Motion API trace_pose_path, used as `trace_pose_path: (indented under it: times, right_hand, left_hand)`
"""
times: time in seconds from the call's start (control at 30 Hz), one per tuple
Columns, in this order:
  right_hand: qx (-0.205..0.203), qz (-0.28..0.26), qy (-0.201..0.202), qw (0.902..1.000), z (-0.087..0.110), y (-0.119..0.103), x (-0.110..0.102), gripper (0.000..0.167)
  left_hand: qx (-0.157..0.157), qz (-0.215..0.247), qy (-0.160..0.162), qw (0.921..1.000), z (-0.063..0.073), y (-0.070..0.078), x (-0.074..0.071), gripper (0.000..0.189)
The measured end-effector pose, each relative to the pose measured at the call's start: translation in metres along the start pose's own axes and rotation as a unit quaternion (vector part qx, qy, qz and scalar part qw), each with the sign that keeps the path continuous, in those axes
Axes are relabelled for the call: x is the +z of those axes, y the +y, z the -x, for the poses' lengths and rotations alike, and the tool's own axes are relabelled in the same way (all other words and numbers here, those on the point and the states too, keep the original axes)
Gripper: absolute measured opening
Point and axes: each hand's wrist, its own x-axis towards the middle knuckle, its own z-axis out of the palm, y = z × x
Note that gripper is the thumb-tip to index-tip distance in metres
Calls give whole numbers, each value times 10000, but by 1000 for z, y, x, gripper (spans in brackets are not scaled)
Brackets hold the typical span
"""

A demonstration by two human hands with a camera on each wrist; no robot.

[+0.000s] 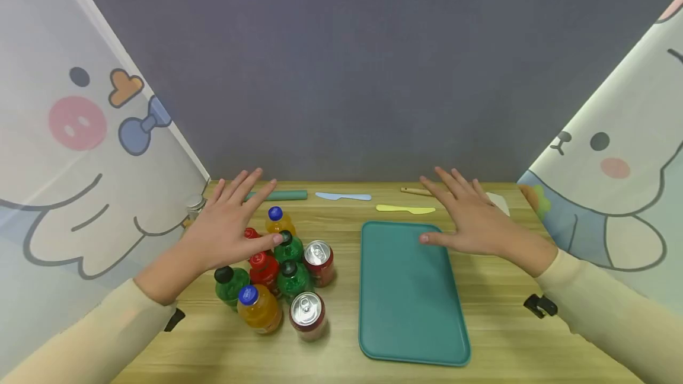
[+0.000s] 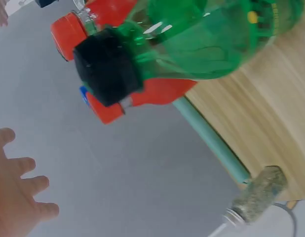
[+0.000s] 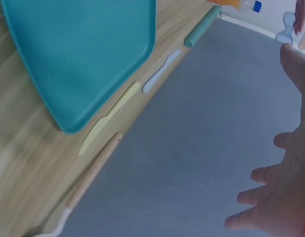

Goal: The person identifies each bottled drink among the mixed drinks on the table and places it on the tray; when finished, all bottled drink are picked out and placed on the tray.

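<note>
My left hand is held above a cluster of drinks with its fingers spread and nothing in it. Under and beside it stand green bottles with black caps, red bottles, orange drink bottles with blue caps, and two cans. In the left wrist view a green bottle looms close, partly covering the red ones. My right hand, also empty and spread, hovers over the upper right of a teal tray, its thumb overlapping the tray's corner in the head view.
Along the back lie a green cylinder, a blue knife, a yellow knife and a wooden-handled spatula, partly behind my right hand. A glass jar stands at the left edge. A grey wall and printed side panels enclose the table.
</note>
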Motion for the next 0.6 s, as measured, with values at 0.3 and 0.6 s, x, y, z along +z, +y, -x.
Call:
trace_pose_path:
  times: [0.3, 0.6]
  right_hand:
    - [330, -775, 210, 9962, 28, 23, 16, 103]
    - [662, -1816, 386, 9804, 52, 45, 49, 88]
  left_hand:
    - [-229, 792, 776, 9936, 33, -20, 2, 89]
    - [-873, 1704, 637, 9794, 77, -35, 11, 81]
